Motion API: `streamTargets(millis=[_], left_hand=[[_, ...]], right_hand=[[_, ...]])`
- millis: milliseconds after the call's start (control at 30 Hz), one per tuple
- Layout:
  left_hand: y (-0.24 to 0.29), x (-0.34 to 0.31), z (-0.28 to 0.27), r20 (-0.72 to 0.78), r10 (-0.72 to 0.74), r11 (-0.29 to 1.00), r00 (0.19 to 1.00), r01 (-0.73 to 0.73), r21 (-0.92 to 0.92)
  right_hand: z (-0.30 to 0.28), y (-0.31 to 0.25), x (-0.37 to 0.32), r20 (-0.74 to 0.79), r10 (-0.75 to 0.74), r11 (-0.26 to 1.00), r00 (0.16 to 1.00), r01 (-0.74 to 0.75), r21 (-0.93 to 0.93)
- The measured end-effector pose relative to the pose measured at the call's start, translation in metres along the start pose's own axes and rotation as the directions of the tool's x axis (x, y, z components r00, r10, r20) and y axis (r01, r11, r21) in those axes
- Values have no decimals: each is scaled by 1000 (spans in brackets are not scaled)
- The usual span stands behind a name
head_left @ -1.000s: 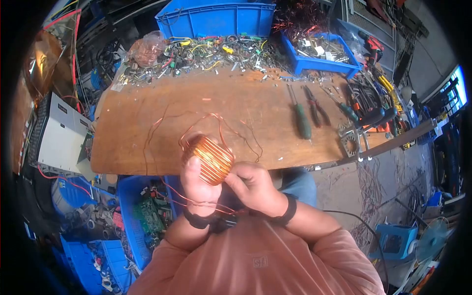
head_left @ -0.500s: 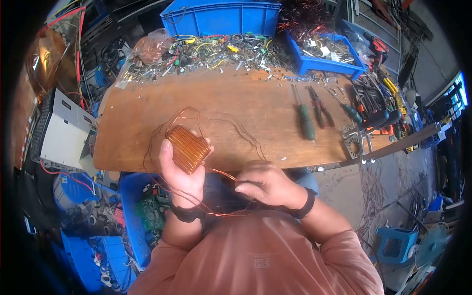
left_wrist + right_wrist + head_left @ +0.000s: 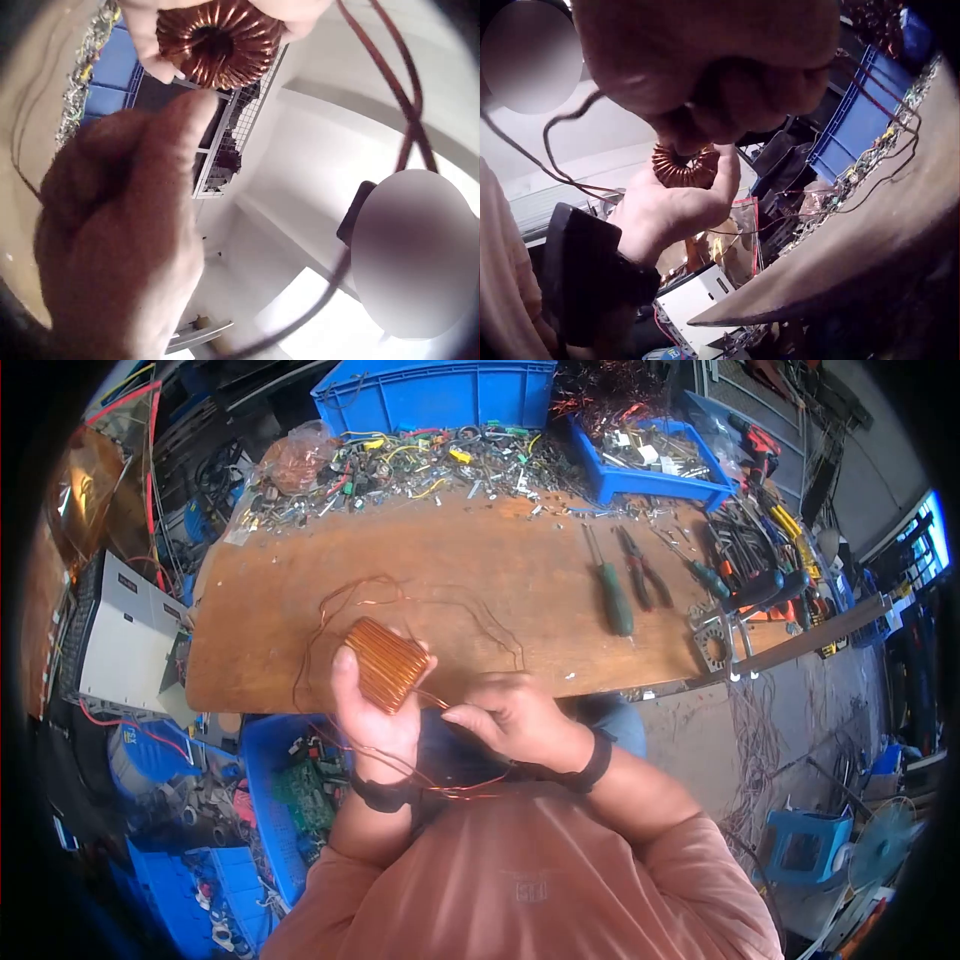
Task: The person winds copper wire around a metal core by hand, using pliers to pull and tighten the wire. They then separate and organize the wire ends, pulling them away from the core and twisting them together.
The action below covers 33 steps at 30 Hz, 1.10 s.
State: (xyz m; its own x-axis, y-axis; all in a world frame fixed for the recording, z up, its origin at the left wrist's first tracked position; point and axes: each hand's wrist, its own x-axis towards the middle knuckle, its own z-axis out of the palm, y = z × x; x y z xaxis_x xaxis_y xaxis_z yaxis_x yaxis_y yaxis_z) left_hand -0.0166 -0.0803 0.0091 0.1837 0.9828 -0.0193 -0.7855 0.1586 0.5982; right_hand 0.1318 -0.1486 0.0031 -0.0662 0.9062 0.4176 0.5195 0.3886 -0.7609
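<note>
- Since 0.5 s ago, right hand (image 3: 515, 720) has been brought up and left, closer to coil (image 3: 385, 663); coil is kept in approx. the same pos.
- Coil (ring-shaped, copper-wound) is held upright over near edge of workbench (image 3: 480, 580), above the lap. Its open centre is seen in left wrist view (image 3: 217, 41).
- Left hand (image 3: 375, 725) is clamped on coil: thumb on one side, fingers on the other.
- Copper wire (image 3: 432, 700) is run from coil to right hand. Fingers there are curled, and the strand looks pinched btwn thumb and forefinger. Exact contact is hidden in right wrist view.
- More loose wire is looped over the bench behind coil and trails down by the wrists.
- Step judged in hand: a turn of wire being worked through the core, w/ coil steadied.
- Next move calls for a firm pinch, a pull in line w/ the core hole, and slack kept clear of the loops so no kink is made.
- Further out: screwdriver (image 3: 612, 600) and pliers (image 3: 635, 565) lie on bench, well apart from both hands; blue bin (image 3: 435, 395) stands at the far edge.
</note>
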Motion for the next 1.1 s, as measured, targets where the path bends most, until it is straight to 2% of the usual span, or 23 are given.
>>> streamTargets(millis=[67,100,167,267,467,567,700,800,900,1000,1100], left_hand=[[-12,-3,-6,89,-61,998,994,59,27],[-17,-5,-9,75,-17,996,997,10,93],[-13,-6,-7,62,-65,997,996,62,53],[-9,-8,-2,34,-136,991,990,136,-7],[10,5,-11,108,-129,984,986,141,-108],[16,6,-13,147,-125,985,981,140,-99],[21,6,-14,204,-102,988,974,123,-92],[18,4,-12,147,-116,983,982,135,-125],[14,4,-15,131,-46,997,990,54,-53],[12,4,-15,143,-7,998,990,16,-59],[12,8,-19,152,36,999,988,-32,-33]], right_hand=[[5,-1,5,-14,15,999,1000,-14,37],[7,1,9,-6,23,997,1000,-22,74],[7,8,9,5,41,983,999,-41,182],[-4,12,7,81,76,979,994,-90,180],[-25,8,4,161,-68,997,985,70,-10],[-26,18,10,110,-223,969,969,233,-85],[-35,38,14,158,-214,975,964,221,-24],[-31,27,11,163,-138,988,977,147,-44],[-22,29,8,129,-21,1000,991,19,12],[-15,23,7,113,33,996,993,-22,-92],[-9,17,10,31,48,988,998,-43,-148]])
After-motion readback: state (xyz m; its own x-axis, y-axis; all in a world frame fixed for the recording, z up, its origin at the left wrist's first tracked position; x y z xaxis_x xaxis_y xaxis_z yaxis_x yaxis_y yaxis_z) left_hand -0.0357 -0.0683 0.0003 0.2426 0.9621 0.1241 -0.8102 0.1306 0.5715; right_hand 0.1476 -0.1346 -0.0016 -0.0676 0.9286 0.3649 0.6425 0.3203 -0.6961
